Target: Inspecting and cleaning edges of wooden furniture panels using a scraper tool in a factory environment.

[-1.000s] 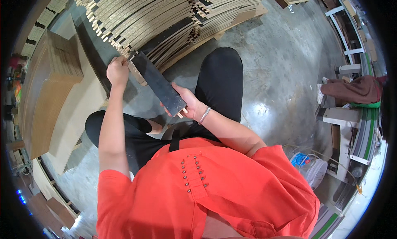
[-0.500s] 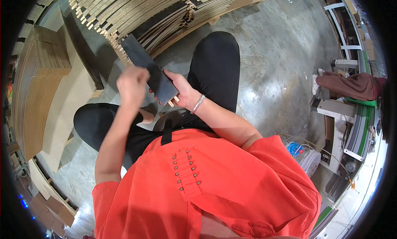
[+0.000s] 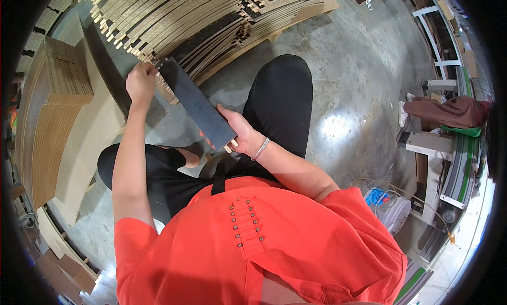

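Note:
A narrow dark board [image 3: 198, 104] slants across in front of me, one end toward the stacked panels and the other above my lap. My right hand [image 3: 242, 132] grips it near the close end, with the thumb along its edge and red-nailed fingertips at the far side. Pale wooden dowels [image 3: 231, 145] stick out of that close end. At the board's far end, my left hand [image 3: 140, 84] is closed in a pinch; whatever lies between its fingertips is too small to make out.
A large stack of board panels [image 3: 153, 20] with dowels along its edges rises ahead. Curved brown panels [image 3: 55, 115] are piled at the left. To the right stand a machine frame [image 3: 430, 142], a clear bucket [image 3: 393, 212] and another person's legs [image 3: 446, 112].
My left hand has moved away and leftward, from beside the board's middle to its far end. The board has shifted slightly toward me, still in my right hand.

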`<act>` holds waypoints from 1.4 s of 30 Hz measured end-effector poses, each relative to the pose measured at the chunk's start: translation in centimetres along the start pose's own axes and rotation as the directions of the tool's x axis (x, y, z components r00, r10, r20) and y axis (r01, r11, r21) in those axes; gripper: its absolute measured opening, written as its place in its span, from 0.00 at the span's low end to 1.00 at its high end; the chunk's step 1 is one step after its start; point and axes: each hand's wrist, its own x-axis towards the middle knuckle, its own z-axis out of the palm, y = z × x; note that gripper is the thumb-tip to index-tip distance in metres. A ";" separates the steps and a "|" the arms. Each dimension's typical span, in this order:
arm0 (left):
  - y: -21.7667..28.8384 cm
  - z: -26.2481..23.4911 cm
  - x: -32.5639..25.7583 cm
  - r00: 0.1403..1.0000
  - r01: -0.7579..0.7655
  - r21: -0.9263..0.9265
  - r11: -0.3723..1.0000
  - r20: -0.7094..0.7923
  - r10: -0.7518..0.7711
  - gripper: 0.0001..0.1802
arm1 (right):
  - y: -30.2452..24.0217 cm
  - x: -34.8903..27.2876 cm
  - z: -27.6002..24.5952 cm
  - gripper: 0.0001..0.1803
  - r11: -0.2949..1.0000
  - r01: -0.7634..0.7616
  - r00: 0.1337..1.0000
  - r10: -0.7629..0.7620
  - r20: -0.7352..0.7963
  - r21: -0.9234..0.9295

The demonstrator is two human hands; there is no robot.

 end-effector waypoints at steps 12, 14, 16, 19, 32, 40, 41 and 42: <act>1.9 -4.7 -4.7 0.998 -0.064 -0.311 0.948 -0.027 0.059 0.05 | -0.5 -2.6 2.2 0.38 0.937 0.262 0.962 -0.273 -0.016 -0.230; 2.5 -5.0 -7.2 0.994 0.056 -0.564 0.824 -0.049 -0.101 0.05 | -0.7 -1.8 2.0 0.40 0.910 0.286 0.945 -0.320 -0.069 -0.300; 4.5 -5.4 -9.4 0.997 0.051 -0.568 0.822 -0.018 -0.075 0.05 | -0.6 -1.2 1.5 0.45 0.877 0.273 0.912 -0.367 -0.183 -0.395; 8.3 -6.3 -11.3 0.992 -0.078 -0.607 0.791 0.028 0.119 0.05 | -0.5 -0.6 0.6 0.45 0.852 0.243 0.936 -0.331 -0.117 -0.464; 3.8 0.1 -5.3 0.961 -0.260 -0.330 0.907 0.002 0.277 0.03 | -1.2 -1.0 0.4 0.30 0.995 0.076 0.997 -0.075 0.014 -0.059; 4.6 0.6 -3.4 0.971 -0.236 -0.157 0.959 -0.084 0.225 0.03 | -0.2 -0.8 0.6 0.35 0.989 0.141 0.990 -0.142 -0.013 -0.051; 5.8 0.4 -5.8 0.942 -0.335 -0.238 0.912 -0.121 0.314 0.03 | -0.6 -0.6 0.2 0.35 0.988 0.155 0.988 -0.154 0.032 -0.023; 6.6 -0.1 -8.7 0.875 -0.483 -0.334 0.810 -0.152 0.459 0.04 | -0.7 -0.3 0.2 0.35 0.989 0.144 0.989 -0.142 0.045 -0.031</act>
